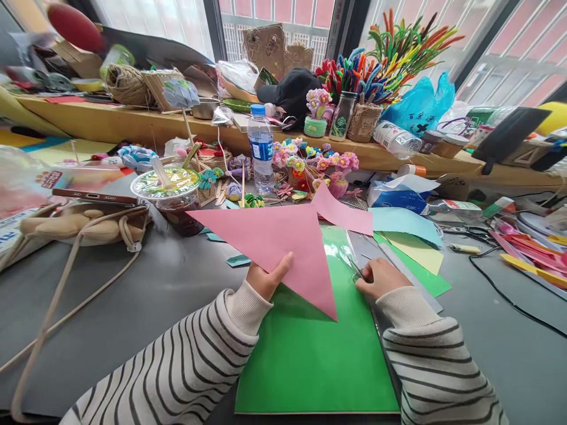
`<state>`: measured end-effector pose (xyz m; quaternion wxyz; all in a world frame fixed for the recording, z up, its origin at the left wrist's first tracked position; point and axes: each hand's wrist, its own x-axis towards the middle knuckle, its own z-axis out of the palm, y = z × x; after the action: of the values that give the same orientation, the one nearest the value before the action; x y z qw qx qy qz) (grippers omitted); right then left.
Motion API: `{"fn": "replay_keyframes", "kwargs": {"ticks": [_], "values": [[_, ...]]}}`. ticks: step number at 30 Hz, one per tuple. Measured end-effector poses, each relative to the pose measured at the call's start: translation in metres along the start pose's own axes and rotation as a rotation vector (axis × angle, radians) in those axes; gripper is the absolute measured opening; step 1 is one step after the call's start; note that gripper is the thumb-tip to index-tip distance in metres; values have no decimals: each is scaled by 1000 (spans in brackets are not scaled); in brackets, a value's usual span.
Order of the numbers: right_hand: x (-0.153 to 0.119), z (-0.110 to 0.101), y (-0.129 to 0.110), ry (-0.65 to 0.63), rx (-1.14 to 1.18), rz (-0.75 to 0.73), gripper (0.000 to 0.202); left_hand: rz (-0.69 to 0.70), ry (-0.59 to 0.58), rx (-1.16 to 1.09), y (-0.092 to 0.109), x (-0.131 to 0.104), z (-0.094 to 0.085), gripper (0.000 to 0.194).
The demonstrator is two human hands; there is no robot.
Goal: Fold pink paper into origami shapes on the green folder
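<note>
My left hand point(270, 277) is closed on a pink sheet of paper point(279, 236), thumb on top and the other fingers hidden underneath. The sheet has slanting edges and pointed corners, and it hangs above a green sheet point(314, 366) on the table. In my right hand point(383, 278) are scissors point(354, 265), their blades pointing up and left, apart from the pink paper. Behind lies a curved pink strip point(343, 212), beside a light blue piece of paper point(405, 224) and a pale yellow piece point(416, 251).
A lidded drink cup point(170, 195) and a water bottle point(261, 153) stand at the back. A corded bag point(88, 221) lies left with a phone point(95, 196) on it. Another pair of scissors point(472, 232) and a black cable point(509, 295) are on the right. Craft supplies crowd the shelf point(146, 133).
</note>
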<state>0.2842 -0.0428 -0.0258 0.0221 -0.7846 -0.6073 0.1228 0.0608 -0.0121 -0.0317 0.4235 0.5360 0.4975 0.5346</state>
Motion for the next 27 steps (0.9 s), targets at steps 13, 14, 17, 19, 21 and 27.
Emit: {"fn": "replay_keyframes", "kwargs": {"ticks": [13, 14, 17, 19, 21, 27], "values": [[-7, 8, -34, 322, 1048, -402, 30, 395, 76, 120, 32, -10, -4, 6], [-9, 10, -37, 308, 1078, -444, 32, 421, 77, 125, 32, -11, -5, 5], [-13, 14, -42, 280, 1155, -500, 31, 443, 58, 157, 33, -11, -6, 6], [-13, 16, -43, 279, 1202, -474, 29, 442, 61, 178, 32, -11, -6, 8], [-13, 18, -43, 271, 1240, -442, 26, 423, 86, 190, 30, -11, -6, 9], [-11, 21, -46, 309, 1353, -372, 8, 339, 74, 162, 26, -10, -6, 10]]}}
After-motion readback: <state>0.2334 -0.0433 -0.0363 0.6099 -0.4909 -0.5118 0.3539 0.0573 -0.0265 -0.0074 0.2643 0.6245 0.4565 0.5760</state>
